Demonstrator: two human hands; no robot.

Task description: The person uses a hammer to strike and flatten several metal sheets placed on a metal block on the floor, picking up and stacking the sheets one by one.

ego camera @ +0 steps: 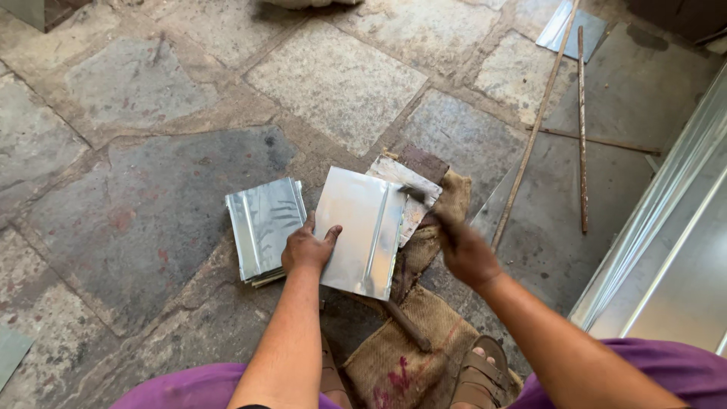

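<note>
My left hand (306,248) presses down on the left edge of a shiny metal sheet (357,227) that has a raised fold along its right side. This sheet lies over a block on burlap sacking (409,356). My right hand (467,254) grips the handle of a hammer (418,195), whose blurred head is at the sheet's upper right corner. A stack of similar folded metal sheets (263,224) lies just left of my left hand.
The floor is rough stone slabs. Two thin rusty rods (581,129) lie at the right. A large metal panel (666,257) leans at the far right. A small metal sheet (569,30) lies at the top right. My sandalled foot (477,375) rests on the sacking.
</note>
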